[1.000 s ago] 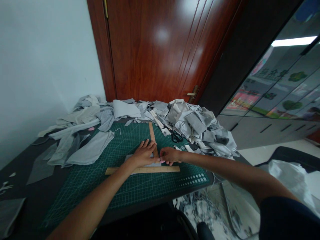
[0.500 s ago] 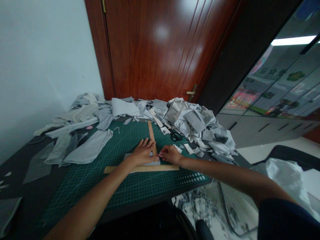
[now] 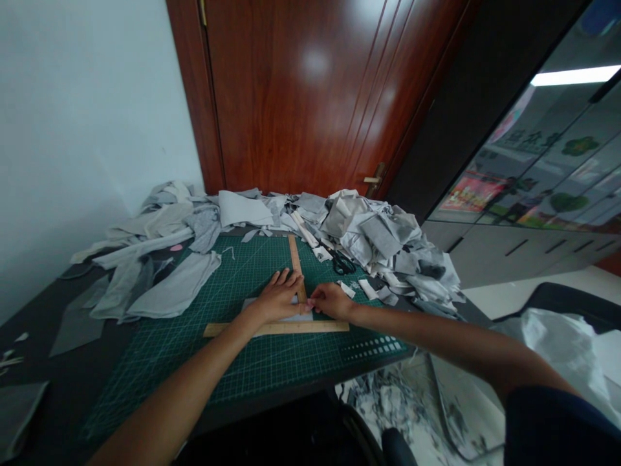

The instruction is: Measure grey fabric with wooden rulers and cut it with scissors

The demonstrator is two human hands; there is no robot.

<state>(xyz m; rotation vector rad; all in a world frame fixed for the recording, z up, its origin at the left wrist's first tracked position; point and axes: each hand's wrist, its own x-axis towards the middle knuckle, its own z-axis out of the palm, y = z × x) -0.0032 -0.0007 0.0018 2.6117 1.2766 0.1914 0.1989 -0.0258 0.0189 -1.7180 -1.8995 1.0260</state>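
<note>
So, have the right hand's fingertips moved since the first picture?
Yes, slightly: the fingertips of the right hand have shifted forward and a little left, farther from the crosswise wooden ruler on the green mat.

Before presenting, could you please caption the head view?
Left hand on grey fabric, right hand alongside, with wooden rulers and green mat.

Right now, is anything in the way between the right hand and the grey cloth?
Nothing visible blocks the right hand from the grey cloth's near right corner. Farther left, though, the left hand and the wooden ruler pointing toward the door cover part of it.
</note>
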